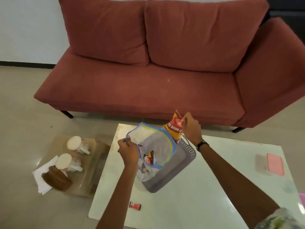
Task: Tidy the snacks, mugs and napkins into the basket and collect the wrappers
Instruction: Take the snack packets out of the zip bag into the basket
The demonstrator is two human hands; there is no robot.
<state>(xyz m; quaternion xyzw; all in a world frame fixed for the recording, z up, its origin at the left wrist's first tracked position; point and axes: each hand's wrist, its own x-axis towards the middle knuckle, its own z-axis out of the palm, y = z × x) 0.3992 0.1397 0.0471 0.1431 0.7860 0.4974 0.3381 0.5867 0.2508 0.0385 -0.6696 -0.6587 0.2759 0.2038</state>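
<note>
My left hand (127,152) grips the rim of a clear zip bag (155,142) with a blue and yellow edge, held wide over the grey perforated basket (184,161) on the white table (198,192). Dark and red wrappers (149,158) lie inside the bag. My right hand (191,128) pinches a red and orange snack wrapper (175,128) just above the bag's far edge. Two white floral mugs (77,144) (68,162) stand on a low glass side table at left, beside white napkins (42,179) and a brown jar (56,178).
A small red wrapper piece (135,206) lies near the table's front edge. A pink-lidded container (272,164) sits at the table's right. A red sofa (148,71) stands close behind the table. Tiled floor surrounds the side table (92,164).
</note>
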